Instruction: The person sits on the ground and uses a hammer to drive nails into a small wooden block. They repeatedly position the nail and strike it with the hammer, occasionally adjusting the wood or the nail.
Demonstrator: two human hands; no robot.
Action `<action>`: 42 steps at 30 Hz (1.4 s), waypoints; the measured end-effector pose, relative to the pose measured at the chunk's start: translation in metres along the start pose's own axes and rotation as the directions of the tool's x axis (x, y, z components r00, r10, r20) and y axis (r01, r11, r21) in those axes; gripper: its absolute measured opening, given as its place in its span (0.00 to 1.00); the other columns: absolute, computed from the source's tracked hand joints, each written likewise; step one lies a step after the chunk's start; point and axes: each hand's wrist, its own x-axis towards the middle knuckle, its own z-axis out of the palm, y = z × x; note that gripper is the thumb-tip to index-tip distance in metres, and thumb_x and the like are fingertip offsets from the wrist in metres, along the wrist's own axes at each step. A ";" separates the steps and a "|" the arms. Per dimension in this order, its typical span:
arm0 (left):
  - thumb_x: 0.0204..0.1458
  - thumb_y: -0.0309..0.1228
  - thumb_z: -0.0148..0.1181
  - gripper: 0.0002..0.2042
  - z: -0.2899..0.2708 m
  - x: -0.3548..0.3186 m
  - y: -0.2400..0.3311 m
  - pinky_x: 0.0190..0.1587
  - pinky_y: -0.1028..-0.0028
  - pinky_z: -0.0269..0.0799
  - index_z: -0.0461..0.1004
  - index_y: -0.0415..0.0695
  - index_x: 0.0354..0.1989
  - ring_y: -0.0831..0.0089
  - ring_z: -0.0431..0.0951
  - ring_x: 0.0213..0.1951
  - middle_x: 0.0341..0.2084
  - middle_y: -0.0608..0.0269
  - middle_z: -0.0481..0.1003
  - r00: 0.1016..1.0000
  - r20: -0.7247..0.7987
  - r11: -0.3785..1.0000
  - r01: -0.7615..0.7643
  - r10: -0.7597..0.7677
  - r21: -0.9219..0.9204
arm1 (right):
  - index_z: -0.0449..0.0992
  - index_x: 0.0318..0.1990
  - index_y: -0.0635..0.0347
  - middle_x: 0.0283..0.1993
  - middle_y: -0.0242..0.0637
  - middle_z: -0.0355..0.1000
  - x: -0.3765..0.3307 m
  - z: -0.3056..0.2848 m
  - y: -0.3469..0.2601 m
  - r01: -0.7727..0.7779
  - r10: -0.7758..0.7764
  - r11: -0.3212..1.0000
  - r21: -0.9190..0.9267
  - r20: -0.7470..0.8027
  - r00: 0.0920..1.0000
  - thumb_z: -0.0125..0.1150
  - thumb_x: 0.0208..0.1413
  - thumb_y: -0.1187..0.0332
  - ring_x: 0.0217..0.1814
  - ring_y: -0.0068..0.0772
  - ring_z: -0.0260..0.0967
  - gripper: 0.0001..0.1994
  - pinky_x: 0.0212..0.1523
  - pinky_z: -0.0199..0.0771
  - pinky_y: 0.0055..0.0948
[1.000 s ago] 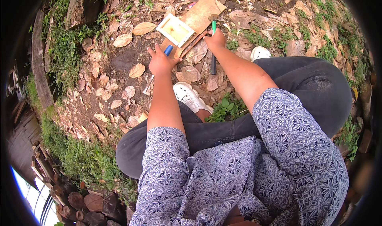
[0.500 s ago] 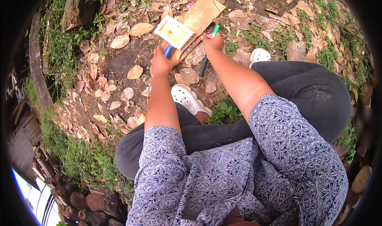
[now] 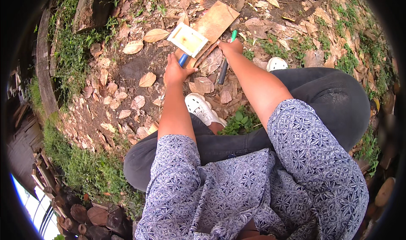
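My left hand (image 3: 174, 70) grips the near end of a long tan wooden board (image 3: 219, 19), fingers along its left edge and thumb at its right. Between thumb and forefinger shows a short blue cylinder (image 3: 183, 60), its other end hidden. Across the board, just beyond that hand, sits a small white-rimmed rectangular frame (image 3: 188, 39) with a pale yellow panel. My right hand (image 3: 231, 48) is closed over the middle of a tool with a green and black handle (image 3: 223, 73), its fingertips by the board's dark right edge. I cannot make out the tool's head.
Dry leaves (image 3: 147, 79) cover the bare soil around the board. My white clogs (image 3: 198, 106) rest close by, beside a small green plant (image 3: 240, 121). Old timber (image 3: 45, 66) and low greenery stand on the left, with stacked logs (image 3: 80, 214) at lower left.
The whole view has shifted slightly, so the board, frame and both hands appear a little lower. My left thumb stands slightly farther off the board's edge. The grips look otherwise much the same.
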 end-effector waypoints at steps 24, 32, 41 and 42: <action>0.51 0.30 0.65 0.32 0.034 0.013 0.051 0.49 0.60 0.80 0.66 0.61 0.67 0.60 0.81 0.52 0.73 0.59 0.55 0.997 -0.044 0.974 -0.045 0.056 0.220 | 0.70 0.40 0.59 0.26 0.27 0.68 -0.188 -0.256 -0.358 0.744 -0.647 0.648 -0.163 0.398 0.650 0.57 0.65 0.63 0.25 0.20 0.63 0.09 0.30 0.68 0.22; 0.50 0.25 0.60 0.15 0.036 0.001 0.040 0.42 0.60 0.80 0.78 0.54 0.47 0.61 0.82 0.45 0.53 0.63 0.73 0.960 -0.222 0.985 -0.161 0.171 0.062 | 0.69 0.39 0.56 0.25 0.24 0.63 -0.210 -0.309 -0.289 0.587 -0.492 0.807 0.064 0.623 0.608 0.53 0.69 0.55 0.24 0.10 0.58 0.14 0.24 0.62 0.14; 0.48 0.29 0.63 0.12 0.033 -0.013 0.049 0.40 0.58 0.80 0.79 0.53 0.42 0.58 0.82 0.41 0.42 0.61 0.77 0.967 -0.229 0.993 -0.109 0.115 0.041 | 0.69 0.42 0.56 0.35 0.24 0.65 -0.176 -0.312 -0.291 0.597 -0.479 0.802 0.033 0.633 0.608 0.56 0.68 0.55 0.27 0.11 0.60 0.14 0.26 0.65 0.16; 0.48 0.30 0.64 0.12 0.034 -0.014 0.048 0.41 0.58 0.80 0.80 0.53 0.43 0.57 0.82 0.41 0.42 0.61 0.77 0.971 -0.216 0.995 -0.093 0.099 0.036 | 0.69 0.42 0.56 0.35 0.24 0.65 -0.175 -0.312 -0.292 0.601 -0.474 0.798 0.027 0.645 0.600 0.56 0.68 0.55 0.27 0.11 0.60 0.14 0.26 0.65 0.16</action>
